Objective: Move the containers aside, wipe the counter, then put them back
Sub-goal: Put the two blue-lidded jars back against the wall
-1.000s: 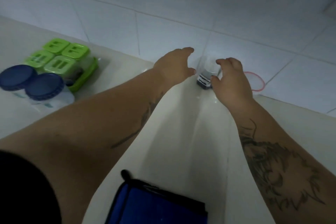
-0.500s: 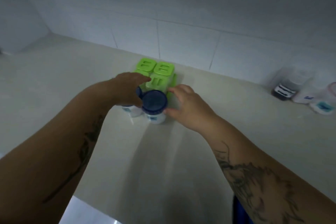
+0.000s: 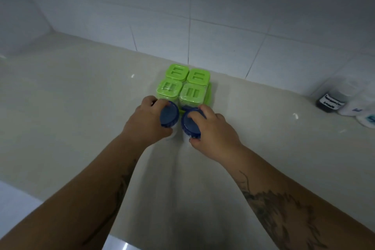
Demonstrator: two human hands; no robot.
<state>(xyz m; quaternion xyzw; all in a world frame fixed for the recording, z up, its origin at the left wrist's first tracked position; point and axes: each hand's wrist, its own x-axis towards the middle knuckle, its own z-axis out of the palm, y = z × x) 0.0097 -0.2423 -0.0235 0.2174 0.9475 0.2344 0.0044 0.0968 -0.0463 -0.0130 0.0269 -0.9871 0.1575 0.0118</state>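
Two clear jars with dark blue screw lids stand side by side on the beige counter point(image 3: 81, 119). My left hand point(image 3: 146, 124) wraps around the left blue-lidded jar point(image 3: 169, 116). My right hand point(image 3: 213, 130) grips the right blue-lidded jar point(image 3: 190, 127), fingers over its lid. Directly behind them sits a block of several small clear containers with lime-green lids point(image 3: 183, 85), close to the tiled wall.
At the far right, against the wall, stand a dark jar with a handwritten label point(image 3: 330, 103) and pale containers point(image 3: 359, 110) beside it. The counter's front edge point(image 3: 113, 237) runs along the bottom left. White tiled wall point(image 3: 223, 16) bounds the back.
My view swung left from the jars at the right wall to the blue-lidded pair. Both hands came over and closed around the two blue-lidded jars.
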